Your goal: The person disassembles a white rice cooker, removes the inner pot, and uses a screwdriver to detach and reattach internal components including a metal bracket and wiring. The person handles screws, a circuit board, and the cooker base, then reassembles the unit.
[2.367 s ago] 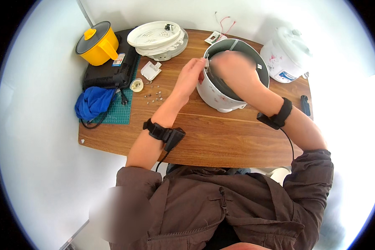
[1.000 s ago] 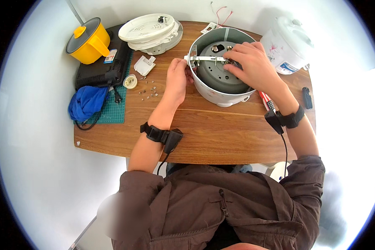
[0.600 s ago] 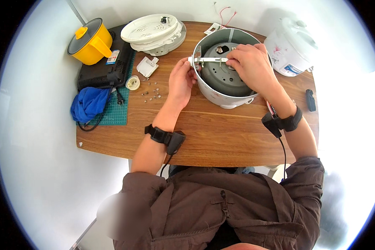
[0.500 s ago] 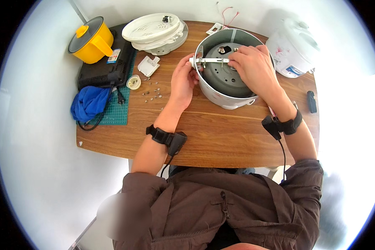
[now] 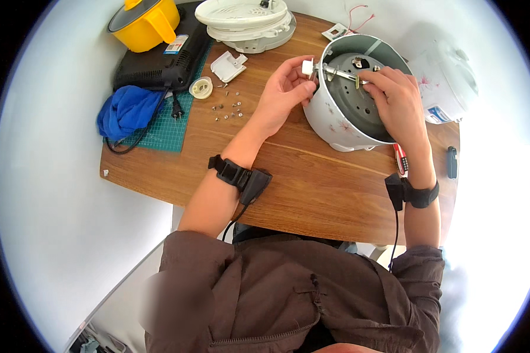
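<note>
A rice cooker body (image 5: 343,128), white with a floral print, stands with its round opening up, a grey metal plate (image 5: 368,110) inside. A thin metal switch lever (image 5: 340,73) with a white end piece (image 5: 307,67) lies across the left part of its rim. My right hand (image 5: 397,97) reaches over the opening and pinches the lever's inner end between thumb and fingers. My left hand (image 5: 285,94) is curled around the white end, thumb against the outer wall; its fingertips are partly hidden behind the lever and wall.
Several small screws (image 5: 227,109) lie left of the cooker, near a round cream cap (image 5: 201,88) and a white plastic cover (image 5: 228,66). Farther back sit white ring parts (image 5: 247,29), a yellow pot (image 5: 144,26) and a blue cloth (image 5: 123,109). A floral-printed lidded cooker part (image 5: 447,82) stands right.
The view has shifted, so the table's things sit differently in it. The lever now tilts, its white end raised above the rim, and my left thumb has come forward beside it.
</note>
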Demonstrator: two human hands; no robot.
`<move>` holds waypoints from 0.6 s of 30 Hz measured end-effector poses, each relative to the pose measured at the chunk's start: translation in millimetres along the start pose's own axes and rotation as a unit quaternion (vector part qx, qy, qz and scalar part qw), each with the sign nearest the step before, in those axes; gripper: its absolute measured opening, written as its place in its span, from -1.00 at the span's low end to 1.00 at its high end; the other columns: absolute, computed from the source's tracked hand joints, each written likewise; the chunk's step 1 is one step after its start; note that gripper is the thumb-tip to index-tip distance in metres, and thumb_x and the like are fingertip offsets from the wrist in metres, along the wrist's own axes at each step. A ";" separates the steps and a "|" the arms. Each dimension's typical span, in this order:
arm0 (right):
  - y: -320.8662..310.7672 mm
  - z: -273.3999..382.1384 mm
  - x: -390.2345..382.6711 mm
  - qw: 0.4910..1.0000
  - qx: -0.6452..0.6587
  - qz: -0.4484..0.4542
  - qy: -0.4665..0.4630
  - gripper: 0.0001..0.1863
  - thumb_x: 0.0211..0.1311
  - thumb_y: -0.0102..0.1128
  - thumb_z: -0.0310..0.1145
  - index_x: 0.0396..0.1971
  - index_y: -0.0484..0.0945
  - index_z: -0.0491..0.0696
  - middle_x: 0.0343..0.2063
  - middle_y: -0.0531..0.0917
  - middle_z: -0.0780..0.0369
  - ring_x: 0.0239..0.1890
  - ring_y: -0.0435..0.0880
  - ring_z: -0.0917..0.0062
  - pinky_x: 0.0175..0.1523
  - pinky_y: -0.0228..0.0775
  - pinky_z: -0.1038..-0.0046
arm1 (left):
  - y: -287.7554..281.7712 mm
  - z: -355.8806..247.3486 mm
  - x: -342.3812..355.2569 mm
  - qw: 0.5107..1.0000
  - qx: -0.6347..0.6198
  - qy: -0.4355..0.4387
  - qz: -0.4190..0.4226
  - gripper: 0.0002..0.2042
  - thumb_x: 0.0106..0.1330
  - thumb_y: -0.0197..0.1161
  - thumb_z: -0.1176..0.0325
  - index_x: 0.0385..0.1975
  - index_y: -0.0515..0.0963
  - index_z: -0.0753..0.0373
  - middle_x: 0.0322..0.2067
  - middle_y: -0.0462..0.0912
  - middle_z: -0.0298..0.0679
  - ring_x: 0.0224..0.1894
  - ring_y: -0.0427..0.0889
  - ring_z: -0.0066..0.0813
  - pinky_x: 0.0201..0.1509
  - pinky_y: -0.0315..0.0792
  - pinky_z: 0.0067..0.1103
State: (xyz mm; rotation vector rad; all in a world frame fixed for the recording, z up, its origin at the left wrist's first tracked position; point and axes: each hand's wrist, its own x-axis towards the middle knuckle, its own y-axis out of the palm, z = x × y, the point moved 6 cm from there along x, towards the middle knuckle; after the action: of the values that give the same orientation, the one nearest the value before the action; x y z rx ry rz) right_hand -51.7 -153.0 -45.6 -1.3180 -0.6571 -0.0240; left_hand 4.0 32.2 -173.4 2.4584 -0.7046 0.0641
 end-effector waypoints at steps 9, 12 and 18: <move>0.4 12.0 9.6 1.000 0.013 0.013 0.000 -0.79 0.26 0.29 -0.51 -0.13 0.73 0.00 -0.34 0.65 0.22 -0.17 0.62 0.28 0.04 0.41 0.25 | -3.1 1.5 2.8 0.996 0.088 0.018 -0.016 -0.54 0.52 0.26 0.35 0.38 0.42 0.19 -0.12 0.64 -0.41 -0.16 0.57 -0.68 -0.23 0.50 -0.68; -1.7 20.1 13.2 1.000 0.010 0.017 -0.002 -0.73 0.26 0.25 -0.52 -0.08 0.75 0.04 -0.37 0.62 0.21 -0.18 0.62 0.29 0.02 0.44 0.26 | -8.3 5.8 4.4 0.997 0.072 0.005 -0.036 -0.57 0.47 0.29 0.45 0.31 0.45 0.23 -0.14 0.61 -0.38 -0.20 0.56 -0.70 -0.29 0.49 -0.66; 5.4 27.6 17.5 0.997 -0.040 0.049 -0.036 -0.63 0.23 0.18 -0.56 -0.05 0.78 0.13 -0.39 0.57 0.22 -0.20 0.60 0.31 -0.04 0.48 0.28 | -14.8 8.7 4.4 0.995 0.068 0.008 -0.066 -0.67 0.53 0.21 0.37 0.24 0.47 0.19 -0.22 0.65 -0.40 -0.32 0.56 -0.70 -0.34 0.47 -0.67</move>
State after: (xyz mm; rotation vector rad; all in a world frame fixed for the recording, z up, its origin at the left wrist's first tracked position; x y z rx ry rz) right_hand -47.2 -120.7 -39.6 -1.4318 -0.6569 0.0777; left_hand 14.2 35.6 -187.5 2.6255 -0.5443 0.0820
